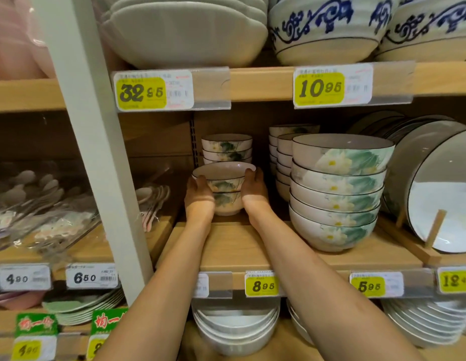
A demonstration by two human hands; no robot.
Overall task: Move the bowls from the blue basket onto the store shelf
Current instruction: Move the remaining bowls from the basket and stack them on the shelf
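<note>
A short stack of small white bowls with green lotus prints (225, 187) stands on the wooden shelf board (234, 246), deep in the middle shelf. My left hand (199, 196) grips the stack's left side and my right hand (254, 190) grips its right side, fingers curled round the upper bowl's rim. Behind it stands another stack of the same small bowls (226, 148). The blue basket is out of view.
A tall stack of larger lotus bowls (336, 194) stands just right of my right arm, with more small stacks (281, 157) behind it. Plates lean in a wooden rack (435, 194) at far right. A white upright post (96, 142) and packed spoons (151, 201) lie left.
</note>
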